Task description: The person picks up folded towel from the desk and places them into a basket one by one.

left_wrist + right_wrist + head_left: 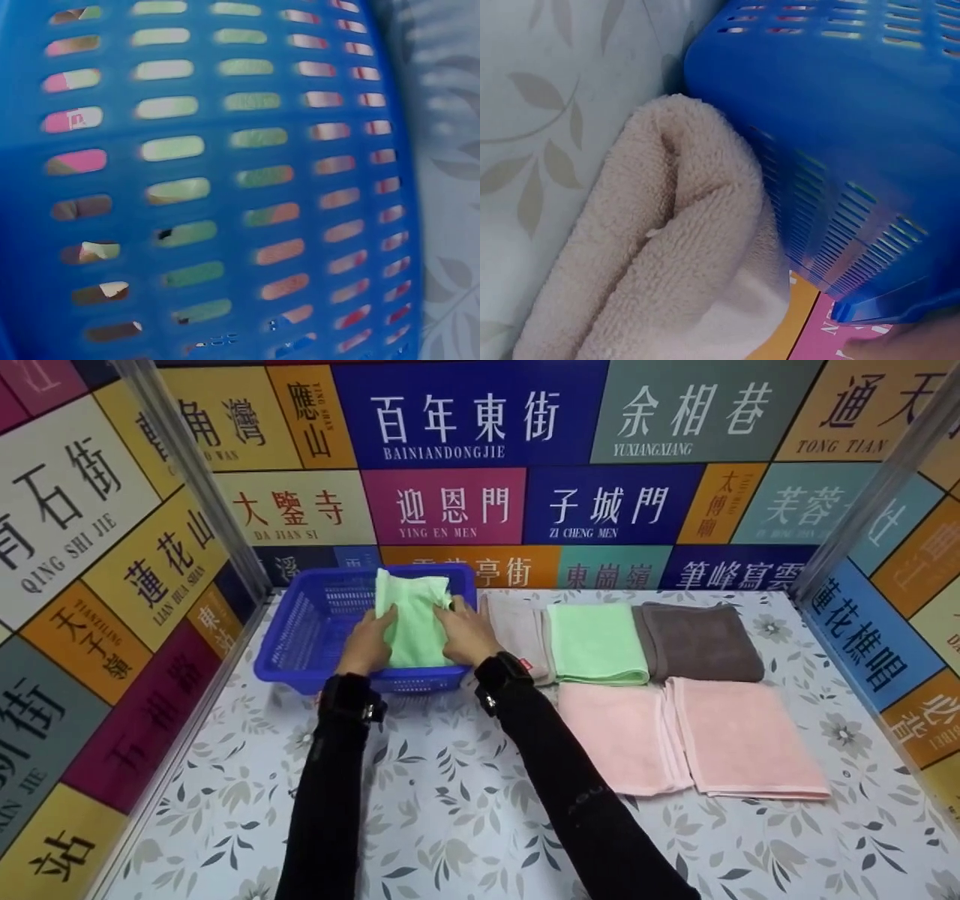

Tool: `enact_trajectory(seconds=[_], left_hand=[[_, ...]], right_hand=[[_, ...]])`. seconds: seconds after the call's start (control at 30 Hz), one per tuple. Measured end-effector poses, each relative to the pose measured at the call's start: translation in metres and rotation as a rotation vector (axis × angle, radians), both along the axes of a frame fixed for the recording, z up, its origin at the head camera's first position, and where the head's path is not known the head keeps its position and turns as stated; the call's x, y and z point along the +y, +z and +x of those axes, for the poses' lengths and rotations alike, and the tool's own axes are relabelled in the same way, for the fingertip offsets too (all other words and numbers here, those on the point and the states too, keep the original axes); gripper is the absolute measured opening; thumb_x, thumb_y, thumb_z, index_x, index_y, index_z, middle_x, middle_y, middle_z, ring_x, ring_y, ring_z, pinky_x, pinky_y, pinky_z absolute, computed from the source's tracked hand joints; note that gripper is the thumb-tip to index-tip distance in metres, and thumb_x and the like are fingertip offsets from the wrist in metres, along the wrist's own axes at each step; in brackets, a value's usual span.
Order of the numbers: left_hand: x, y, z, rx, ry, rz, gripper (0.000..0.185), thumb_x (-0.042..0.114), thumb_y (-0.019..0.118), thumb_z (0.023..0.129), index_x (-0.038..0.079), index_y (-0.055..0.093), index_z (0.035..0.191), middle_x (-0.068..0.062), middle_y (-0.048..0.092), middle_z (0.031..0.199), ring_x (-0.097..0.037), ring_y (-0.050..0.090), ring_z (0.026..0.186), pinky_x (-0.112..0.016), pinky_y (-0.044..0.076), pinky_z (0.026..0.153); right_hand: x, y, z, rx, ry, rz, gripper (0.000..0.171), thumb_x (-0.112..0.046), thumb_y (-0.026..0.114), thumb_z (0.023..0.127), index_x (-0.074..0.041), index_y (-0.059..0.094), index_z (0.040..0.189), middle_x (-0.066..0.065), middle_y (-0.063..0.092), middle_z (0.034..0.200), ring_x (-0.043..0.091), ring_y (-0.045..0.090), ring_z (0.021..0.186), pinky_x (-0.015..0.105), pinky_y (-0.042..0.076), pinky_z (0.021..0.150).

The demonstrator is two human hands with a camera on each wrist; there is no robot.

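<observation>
A pale green towel (416,622) — top rumpled — is in the right half of a blue basket (294,619).

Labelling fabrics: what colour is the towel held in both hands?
The held towel is light green; it shows best in the head view.

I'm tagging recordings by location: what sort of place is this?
Probably a staged work booth: sign-printed walls on three sides, metal strips at the corners, and a floral surface bearing a basket and folded towels.
</observation>
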State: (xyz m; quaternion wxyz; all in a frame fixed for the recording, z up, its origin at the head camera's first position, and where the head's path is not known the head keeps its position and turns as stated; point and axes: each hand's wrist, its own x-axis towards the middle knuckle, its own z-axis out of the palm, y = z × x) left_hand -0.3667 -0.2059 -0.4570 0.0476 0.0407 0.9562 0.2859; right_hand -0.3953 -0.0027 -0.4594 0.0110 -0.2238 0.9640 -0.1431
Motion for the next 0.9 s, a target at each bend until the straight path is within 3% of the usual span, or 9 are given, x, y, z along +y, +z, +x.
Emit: enact_trajectory(seconds=[0.13,0.27,0.37,0.5,0.57,0.63,0.73,0.8,0.9], left_hand=[[0.000,0.001,0.001,-0.049,-0.003,-0.001,0.088,-0.019,0.044,0.086,0.016,0.024,0.165,-0.028,0.010,0.170,-0.050,0.021,0.154,-0.054,0.036,0.117],[0.001,0.003,0.001,-0.132,-0.033,-0.024,0.088,-0.018,0.041,0.087,0.012,0.017,0.166,-0.027,0.005,0.172,-0.047,0.019,0.156,-0.049,0.040,0.104],[0.002,0.003,0.000,-0.179,-0.054,-0.069,0.084,-0.014,0.041,0.088,0.006,0.016,0.166,-0.027,0.003,0.172,-0.046,0.014,0.157,-0.051,0.037,0.113],[0.004,0.004,0.000,-0.185,-0.081,-0.163,0.058,-0.006,0.051,0.092,-0.003,0.045,0.150,-0.032,0.017,0.168,-0.049,0.026,0.153,-0.058,0.037,0.116],[0.005,0.004,0.001,-0.178,-0.092,-0.202,0.034,-0.002,0.055,0.092,-0.004,0.057,0.126,-0.033,0.039,0.156,-0.048,0.046,0.139,-0.055,0.046,0.103],[0.005,0.004,0.001,-0.184,-0.097,-0.220,0.007,-0.002,0.056,0.092,0.000,0.055,0.099,-0.029,0.057,0.123,-0.041,0.058,0.108,-0.048,0.045,0.084],[0.007,0.004,0.001,-0.182,-0.093,-0.238,0.019,-0.002,0.057,0.091,0.007,0.044,0.082,-0.012,0.044,0.083,-0.028,0.045,0.078,-0.042,0.037,0.073],[0.008,0.004,0.001,-0.175,-0.079,-0.251,0.020,-0.001,0.057,0.091,0.007,0.043,0.080,-0.009,0.039,0.080,-0.027,0.041,0.075,-0.042,0.037,0.072],[0.011,0.002,0.004,-0.064,-0.006,-0.274,0.009,0.005,0.056,0.095,-0.001,0.062,0.097,-0.022,0.061,0.101,-0.037,0.060,0.088,-0.052,0.051,0.083]], right_hand=[[-0.002,0.000,0.001,-0.005,0.001,0.086,0.077,-0.016,0.072,0.085,-0.020,0.045,0.158,0.014,0.033,0.166,0.031,0.032,0.155,0.067,-0.006,0.125],[-0.001,0.000,0.002,0.010,0.001,0.171,0.061,-0.023,0.069,0.089,-0.021,0.059,0.148,0.011,0.025,0.171,0.030,0.029,0.156,0.068,-0.002,0.125],[0.000,0.001,0.002,0.018,-0.002,0.228,0.050,-0.029,0.067,0.091,-0.022,0.066,0.141,0.008,0.025,0.172,0.029,0.029,0.156,0.068,0.001,0.126],[0.000,0.001,0.002,0.015,-0.004,0.278,0.044,-0.037,0.064,0.095,-0.021,0.070,0.136,0.004,0.034,0.169,0.028,0.029,0.155,0.065,-0.002,0.127],[0.000,0.001,0.002,0.020,-0.001,0.297,0.042,-0.039,0.063,0.096,-0.019,0.073,0.131,0.003,0.044,0.163,0.028,0.030,0.155,0.065,-0.003,0.127],[0.000,0.001,0.003,0.031,0.005,0.313,0.038,-0.038,0.061,0.096,-0.017,0.076,0.124,0.003,0.056,0.154,0.027,0.030,0.155,0.064,-0.002,0.127],[-0.001,0.000,0.004,0.042,0.011,0.296,0.031,-0.033,0.060,0.094,-0.016,0.080,0.111,0.003,0.070,0.136,0.027,0.029,0.157,0.064,-0.002,0.127],[0.000,0.000,0.004,0.046,0.013,0.255,0.030,-0.032,0.059,0.094,-0.016,0.080,0.109,0.003,0.074,0.128,0.027,0.029,0.157,0.064,-0.003,0.127],[0.002,-0.001,0.003,0.062,-0.003,0.145,0.031,-0.031,0.058,0.097,-0.018,0.079,0.117,0.001,0.073,0.130,0.026,0.035,0.154,0.062,-0.001,0.128]])
